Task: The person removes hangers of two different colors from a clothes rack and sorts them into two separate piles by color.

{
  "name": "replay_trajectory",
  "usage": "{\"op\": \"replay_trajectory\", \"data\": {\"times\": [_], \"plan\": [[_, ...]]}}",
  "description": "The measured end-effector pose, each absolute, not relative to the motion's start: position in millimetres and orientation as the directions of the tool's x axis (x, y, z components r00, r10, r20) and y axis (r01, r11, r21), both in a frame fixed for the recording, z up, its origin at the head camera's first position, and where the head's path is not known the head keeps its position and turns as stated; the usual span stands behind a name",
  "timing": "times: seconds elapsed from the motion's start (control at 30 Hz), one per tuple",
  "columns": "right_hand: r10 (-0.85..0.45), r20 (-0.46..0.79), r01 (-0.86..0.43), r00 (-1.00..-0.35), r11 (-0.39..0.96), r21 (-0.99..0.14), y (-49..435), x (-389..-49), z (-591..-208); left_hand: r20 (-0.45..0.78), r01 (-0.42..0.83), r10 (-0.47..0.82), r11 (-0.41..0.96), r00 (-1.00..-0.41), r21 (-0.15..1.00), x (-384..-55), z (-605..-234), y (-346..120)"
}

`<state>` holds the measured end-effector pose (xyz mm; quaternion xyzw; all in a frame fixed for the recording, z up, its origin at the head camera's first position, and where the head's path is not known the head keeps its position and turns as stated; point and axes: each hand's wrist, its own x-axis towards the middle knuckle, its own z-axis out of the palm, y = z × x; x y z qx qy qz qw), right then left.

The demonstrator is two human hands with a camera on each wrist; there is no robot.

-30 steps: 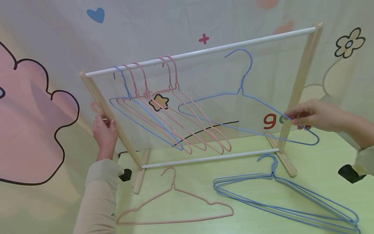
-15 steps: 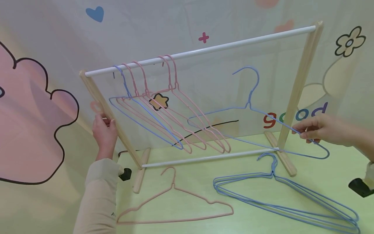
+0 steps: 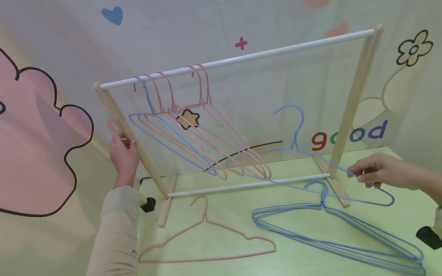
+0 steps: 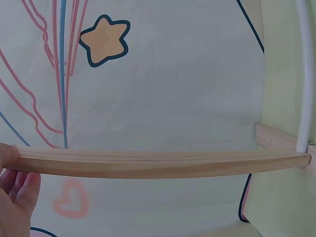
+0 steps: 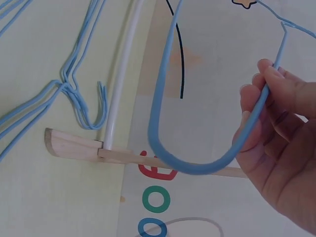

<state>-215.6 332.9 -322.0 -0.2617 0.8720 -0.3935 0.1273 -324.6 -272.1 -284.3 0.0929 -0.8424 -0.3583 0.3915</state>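
My right hand (image 3: 383, 170) pinches a blue clothes hanger (image 3: 296, 134) near its right shoulder, with the hook pointing up, below the top rail. In the right wrist view the thumb and fingers hold the hanger's wire (image 5: 197, 168) beside its rounded end. My left hand (image 3: 124, 161) grips the left wooden post (image 4: 148, 165) of the rack, thumb on one side and fingers on the other. On the white top rail (image 3: 255, 58), toward the left, hang one blue hanger (image 3: 148, 97) and several pink hangers (image 3: 207, 92).
A pink hanger (image 3: 205, 220) lies flat on the green table (image 3: 241, 211) in front of the rack. To its right is a stack of blue hangers (image 3: 322, 207). The rack's right post (image 3: 355, 96) and lower white bar (image 3: 248, 187) stand near the patterned backdrop.
My right hand has moved down and slightly right, lowering the blue hanger; its hook has dropped from near the top rail to well below it. The left hand stays on the post.
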Motion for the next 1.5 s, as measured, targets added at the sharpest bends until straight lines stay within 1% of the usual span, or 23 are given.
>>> {"op": "replay_trajectory", "data": {"times": [0.23,0.37,0.57,0.77,0.93,1.27,1.5], "plan": [[-0.646,-0.039,-0.34,-0.762,0.452,-0.824,336,-214,-338,0.594,0.132,-0.433,0.723,-0.678,0.678,-326,-284,-272],[-0.67,-0.047,-0.326,-0.741,0.42,-0.847,337,-211,-345,0.596,0.13,-0.432,0.727,-0.676,0.674,-325,-284,-272],[-0.699,-0.074,-0.271,-0.711,0.37,-0.889,344,-205,-358,0.593,0.126,-0.434,0.726,-0.679,0.676,-323,-283,-270],[-0.709,-0.088,-0.231,-0.7,0.341,-0.911,350,-199,-373,0.59,0.124,-0.436,0.724,-0.679,0.679,-324,-283,-271],[-0.7,-0.132,-0.174,-0.702,0.348,-0.921,355,-194,-382,0.596,0.129,-0.438,0.724,-0.673,0.678,-325,-284,-271],[-0.738,-0.173,-0.082,-0.653,0.295,-0.952,363,-185,-396,0.608,0.131,-0.432,0.734,-0.666,0.666,-326,-285,-272],[-0.729,-0.206,-0.042,-0.653,0.306,-0.951,367,-178,-400,0.623,0.139,-0.42,0.747,-0.66,0.65,-327,-286,-273]]}}
